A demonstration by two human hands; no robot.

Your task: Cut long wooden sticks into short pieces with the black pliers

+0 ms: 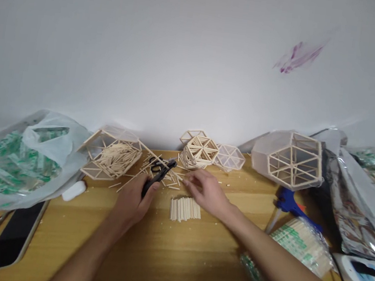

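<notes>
Closed in a fist, the left hand [134, 200] grips the handles of the black cutters [159, 173], thumb laid along the near handle. The cutters lie over the middle of the wooden table [172, 258], towards its far edge. Their long axis runs diagonally from near-left to far-right, and the head points away and to the right, into the loose sticks [171, 182]. Whether the blades are apart or together cannot be told.

The left forearm comes in from the near edge and slants far and right, with the wrist straight. The right hand [206, 191] lies palm down, and its forearm enters from the near right corner. Its fingers stretch to the left with their tips on the loose sticks, just right of the cutter head. Whether they pinch a stick cannot be told.

One tidy row of cut sticks [185, 208] lies side by side just near the right hand, too fine to count.

Along the far edge stand four groups of hexagonal stick frames:
- a wide frame [111, 158] on the left, filled with sticks
- a stack of frames [200, 151] in the middle
- a small covered frame [229, 157] touching the stack
- a large frame [290, 158] on the right

One blue glue gun [288, 204] lies near the large frame. One phone [14, 237] lies at the near left, and one plastic bag [15, 159] sits beyond it.
</notes>
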